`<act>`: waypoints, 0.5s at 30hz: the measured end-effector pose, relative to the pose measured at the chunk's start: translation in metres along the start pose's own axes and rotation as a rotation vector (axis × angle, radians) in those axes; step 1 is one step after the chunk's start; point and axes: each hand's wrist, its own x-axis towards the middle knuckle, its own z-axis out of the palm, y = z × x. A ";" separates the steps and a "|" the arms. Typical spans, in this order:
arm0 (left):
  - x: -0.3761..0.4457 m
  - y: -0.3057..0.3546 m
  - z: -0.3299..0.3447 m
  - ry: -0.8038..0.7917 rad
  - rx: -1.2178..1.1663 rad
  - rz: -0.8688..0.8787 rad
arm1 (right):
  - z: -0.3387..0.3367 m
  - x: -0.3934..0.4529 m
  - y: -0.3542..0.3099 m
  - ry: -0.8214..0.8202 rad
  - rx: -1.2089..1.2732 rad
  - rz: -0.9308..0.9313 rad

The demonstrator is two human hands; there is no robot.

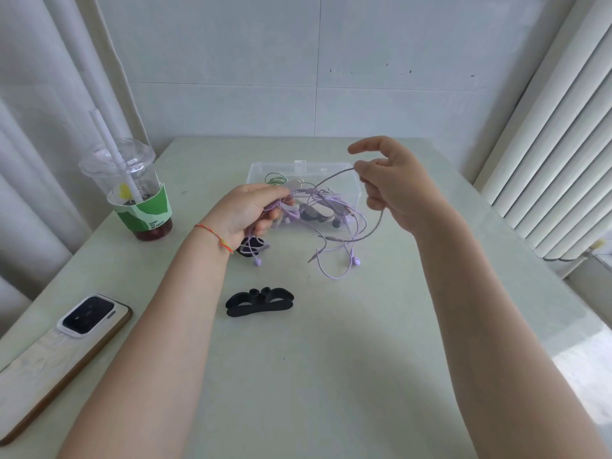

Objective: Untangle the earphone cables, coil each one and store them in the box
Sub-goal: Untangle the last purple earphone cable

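Two hands over table middle: left hand (246,212) gripping purple earphone tangle (326,220), right hand (389,180) pinching one strand. Box (354,188) behind, some coils inside. Untangling unfinished.

Pale table (298,376), tiled wall (318,61), white curtains (39,94)

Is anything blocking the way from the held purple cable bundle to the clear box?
Nothing visible does. The left hand grips the purple earphone cables, the right hand pinches one strand, and the clear box lies open-topped just behind them, already holding other coiled cables.
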 end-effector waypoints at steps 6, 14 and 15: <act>0.004 -0.003 0.001 0.088 0.063 0.015 | -0.013 -0.003 0.000 -0.228 -0.367 0.109; 0.000 0.000 0.010 0.092 0.029 0.041 | -0.005 -0.017 -0.006 -0.729 -0.694 0.211; -0.001 0.001 0.011 0.085 0.022 0.044 | -0.005 -0.016 -0.005 -0.708 -0.695 0.192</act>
